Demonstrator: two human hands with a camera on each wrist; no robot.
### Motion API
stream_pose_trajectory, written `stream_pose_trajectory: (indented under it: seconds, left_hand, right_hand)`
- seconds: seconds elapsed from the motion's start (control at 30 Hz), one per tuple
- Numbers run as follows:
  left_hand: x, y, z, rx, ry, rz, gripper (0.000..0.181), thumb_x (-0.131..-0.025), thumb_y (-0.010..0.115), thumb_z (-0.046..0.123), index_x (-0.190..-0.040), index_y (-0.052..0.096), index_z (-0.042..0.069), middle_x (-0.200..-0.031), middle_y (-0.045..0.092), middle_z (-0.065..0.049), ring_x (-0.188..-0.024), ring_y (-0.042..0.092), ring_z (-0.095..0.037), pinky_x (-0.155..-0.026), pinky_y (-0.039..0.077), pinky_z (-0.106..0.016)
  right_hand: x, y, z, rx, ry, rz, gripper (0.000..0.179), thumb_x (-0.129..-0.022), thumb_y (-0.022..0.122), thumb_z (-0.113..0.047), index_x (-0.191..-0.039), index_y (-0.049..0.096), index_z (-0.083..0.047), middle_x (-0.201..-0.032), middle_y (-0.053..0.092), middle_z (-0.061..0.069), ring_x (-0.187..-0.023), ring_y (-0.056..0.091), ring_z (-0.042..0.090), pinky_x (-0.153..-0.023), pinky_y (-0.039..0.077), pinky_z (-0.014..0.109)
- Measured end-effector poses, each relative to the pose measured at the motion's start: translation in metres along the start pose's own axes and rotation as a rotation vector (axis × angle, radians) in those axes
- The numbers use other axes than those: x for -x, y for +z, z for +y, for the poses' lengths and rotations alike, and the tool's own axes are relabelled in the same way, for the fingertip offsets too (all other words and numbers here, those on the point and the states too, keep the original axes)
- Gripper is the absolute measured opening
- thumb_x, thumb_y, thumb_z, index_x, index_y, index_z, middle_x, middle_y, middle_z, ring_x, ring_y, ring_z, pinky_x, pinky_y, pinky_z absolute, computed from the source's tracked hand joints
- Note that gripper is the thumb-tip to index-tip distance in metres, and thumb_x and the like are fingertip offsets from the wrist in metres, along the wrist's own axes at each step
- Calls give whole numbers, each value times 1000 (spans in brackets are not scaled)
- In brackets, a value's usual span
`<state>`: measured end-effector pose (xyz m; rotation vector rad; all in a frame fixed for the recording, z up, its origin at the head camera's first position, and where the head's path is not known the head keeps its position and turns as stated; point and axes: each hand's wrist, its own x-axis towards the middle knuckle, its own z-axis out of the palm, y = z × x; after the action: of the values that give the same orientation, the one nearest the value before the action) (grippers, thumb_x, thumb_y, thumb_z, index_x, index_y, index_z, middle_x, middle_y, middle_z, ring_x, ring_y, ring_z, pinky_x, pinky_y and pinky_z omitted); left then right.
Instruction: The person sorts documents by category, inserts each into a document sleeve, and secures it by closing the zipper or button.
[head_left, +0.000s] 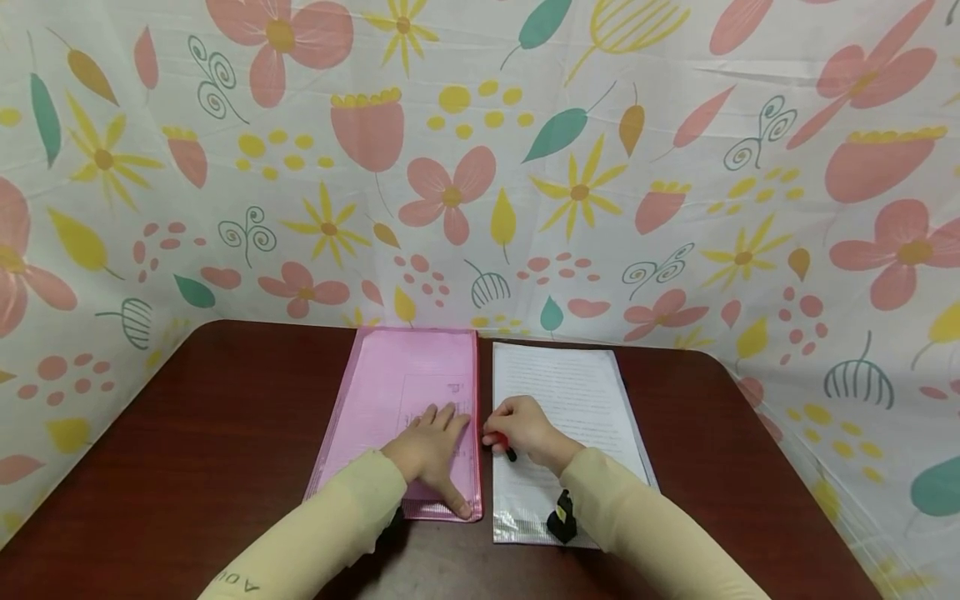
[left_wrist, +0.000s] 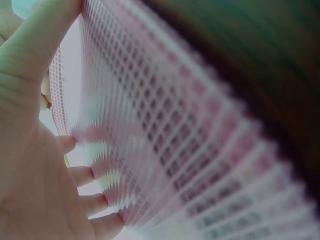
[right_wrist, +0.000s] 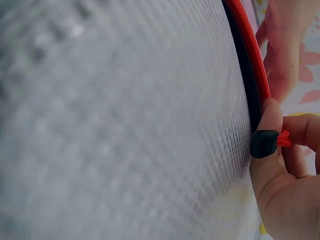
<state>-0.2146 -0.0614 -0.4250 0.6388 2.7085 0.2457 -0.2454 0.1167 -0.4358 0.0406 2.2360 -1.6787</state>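
A pink mesh zip pouch [head_left: 390, 367] with printed paper inside lies flat on the table, its red zipper [head_left: 478, 400] running along the right edge. My left hand [head_left: 432, 450] rests on the pouch with fingers spread, the thumb near its lower right corner. Beside that edge, my right hand [head_left: 528, 432] pinches the zipper pull, a red cord with a black end [right_wrist: 264, 144], between thumb and fingers. The slider itself is hidden by the fingers. Under the right hand lies a clear pouch [head_left: 555, 375] holding a printed white sheet.
The dark brown table [head_left: 210, 417] extends to both sides of the pouches. A flower-patterned cloth [head_left: 450, 125] hangs behind and around it. A small black object with a yellow mark [head_left: 562, 518] shows by the right sleeve, over the clear pouch's lower end.
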Motion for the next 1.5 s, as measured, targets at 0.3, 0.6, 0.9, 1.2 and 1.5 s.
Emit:
stream_pose_trajectory:
  seconds: [0.3,0.6,0.9,1.2,1.5]
  left_hand:
    - [-1,0,-2,-8,9,9,138,-40,79,74,-150,21,13,-157,15,-17,-142,16,-44,-114,23,-53]
    - [-1,1,-2,-7,16,15,137,-42,79,74,-150,22,12,-156,17,-17,-142,17,-43,-113,24,-53]
    - [0,1,-2,-6,16,16,137,-41,79,74,-150,22,12,-156,18,-17,-142,18,-43,-113,24,-53]
    - [0,2,-3,5,32,19,136,-42,80,73,-150,22,12,-156,18,-17,-142,18,-43,-113,24,-52]
    - [3,3,-2,-3,26,5,139,-40,79,74,-150,20,13,-157,17,-16,-142,17,-43,-113,23,-53]
  right_hand:
    - [-5,-1,0,-47,-14,27,7,-86,55,3,-88,57,10,-79,68,17,-61,65,13,-52,53,23]
    - [-9,1,-1,-74,-16,69,6,-86,55,5,-87,57,10,-80,67,17,-59,63,12,-52,53,24]
    - [-13,3,-2,-105,-38,94,4,-87,55,5,-87,56,9,-80,67,17,-59,63,11,-53,53,23]
    - [-19,4,-3,-107,-49,134,5,-88,55,4,-88,57,9,-80,66,15,-60,64,12,-54,54,24]
    - [-25,2,-4,-96,-59,155,7,-90,55,2,-88,58,8,-81,67,16,-61,65,12,-55,54,23]
